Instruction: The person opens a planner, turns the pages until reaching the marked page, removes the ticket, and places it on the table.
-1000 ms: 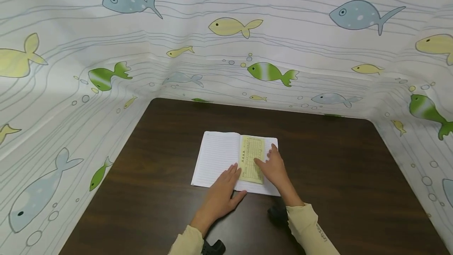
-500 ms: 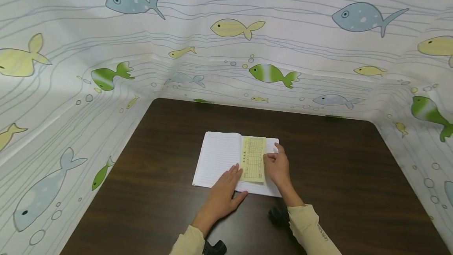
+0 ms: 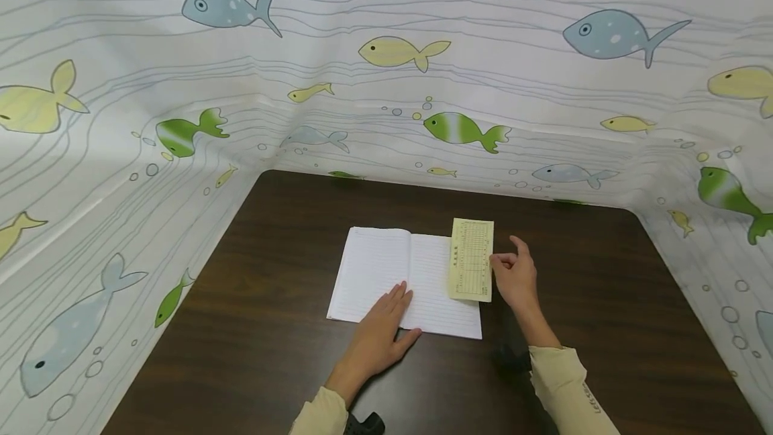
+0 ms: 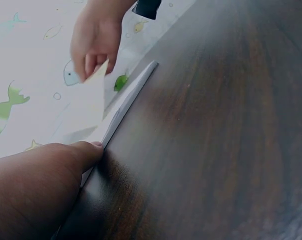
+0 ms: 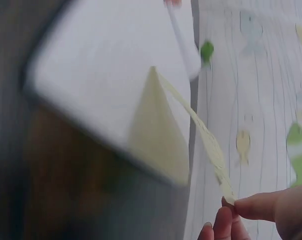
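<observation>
An open lined notebook (image 3: pixel 374 267) lies on the dark table. My left hand (image 3: pixel 380 334) rests flat on its lower middle, fingers straight near the fold; in the left wrist view the thumb (image 4: pixel 86 152) lies along the notebook's edge. My right hand (image 3: pixel 516 277) pinches the right edge of a pale yellow printed slip (image 3: pixel 471 260) between thumb and fingers. The slip is lifted and overlaps the notebook's right page in the head view. In the right wrist view the slip (image 5: pixel 208 142) is seen nearly edge-on, slanting from the fingertips toward the white page (image 5: pixel 106 65).
The dark wood table (image 3: pixel 290 220) stretches around the notebook on all sides. A white sheet printed with fish (image 3: pixel 386 133) stands around the back and both sides of the table. A black device (image 3: pixel 365 423) sits under the left wrist.
My right hand has closed its fingertips on the slip's edge, lifted it and drawn it rightward off the middle of the right page. The left hand has stayed on the notebook.
</observation>
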{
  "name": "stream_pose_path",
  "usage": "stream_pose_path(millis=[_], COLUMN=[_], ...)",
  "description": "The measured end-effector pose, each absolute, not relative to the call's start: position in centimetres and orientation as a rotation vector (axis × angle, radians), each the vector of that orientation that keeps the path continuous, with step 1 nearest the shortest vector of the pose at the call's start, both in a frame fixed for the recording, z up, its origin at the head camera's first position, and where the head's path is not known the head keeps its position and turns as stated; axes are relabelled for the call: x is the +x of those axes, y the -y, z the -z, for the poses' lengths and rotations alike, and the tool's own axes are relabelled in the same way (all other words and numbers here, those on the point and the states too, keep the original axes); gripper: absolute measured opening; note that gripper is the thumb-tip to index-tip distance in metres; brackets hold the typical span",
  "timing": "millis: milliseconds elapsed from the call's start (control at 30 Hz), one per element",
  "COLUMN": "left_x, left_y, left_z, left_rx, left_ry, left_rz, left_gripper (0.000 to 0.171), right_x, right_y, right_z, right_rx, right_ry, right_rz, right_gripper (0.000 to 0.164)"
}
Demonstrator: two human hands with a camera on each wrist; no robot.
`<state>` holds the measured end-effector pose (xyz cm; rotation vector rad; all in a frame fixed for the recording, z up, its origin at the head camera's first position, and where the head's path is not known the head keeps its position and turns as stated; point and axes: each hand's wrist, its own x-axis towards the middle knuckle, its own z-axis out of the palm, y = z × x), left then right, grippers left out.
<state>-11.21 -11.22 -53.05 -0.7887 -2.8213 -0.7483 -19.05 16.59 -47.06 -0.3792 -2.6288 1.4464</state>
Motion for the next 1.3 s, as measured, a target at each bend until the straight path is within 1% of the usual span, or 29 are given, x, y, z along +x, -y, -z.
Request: stream_pose_path(millis=[133,400,700,900,967,1033,1100,1167,1233,1300], left_x=[-11.2,-10.8,-10.7,-10.7,-10.6,-10.7,-10.7,-10.8,-10.9,-11.0], left_y=[11.2,11.4,11.4,11.5,11.5,11.5,11.5,11.5,11.4,11.2], left_z=[53.0,53.2,53.2,53.2,53.2,53.2,53.2,53.2,53.3,53.4], left_rx=[-0.785,-0.809,-0.801,-0.807,-0.806,-0.803,-0.801,-0.800,-0.797,-0.796], left_ry=[2.801,2.804,2.778,2.737,2.733,2.737,2.747,2.755,2.763,2.772], left_rz=[0.762,0.773,0.742,0.719,0.721,0.734,0.739,0.743,0.743,0.738], left_gripper=[0.068,0.069,0.069,0.067,0.067,0.067,0.067,0.067,0.067,0.067], right_x=[-19.4,-19.6,-19.6,-19.5,-19.2,-18.8,-18.2,-17.4,-16.5,-15.6], right_y=[-19.5,-23.6,-24.6,-24.1,-23.1,-21.5,-19.1,-16.5,-14.0,-12.0], right_z=[46.6,48.3,49.2,49.1,48.6,48.0,47.6,47.6,47.8,48.1], right_rx=[-0.442,-0.479,-0.449,-0.431,-0.346,-0.192,0.044,0.340,0.627,0.853], right_ry=[2.676,2.831,2.884,2.873,2.888,2.890,2.899,2.893,2.887,2.897], right_rz=[-1.387,-1.297,-1.221,-1.046,-0.989,-0.948,-0.898,-0.814,-0.751,-0.720], right_gripper=[0.068,0.071,0.070,0.072,0.071,0.064,0.055,0.047,0.046,0.047])
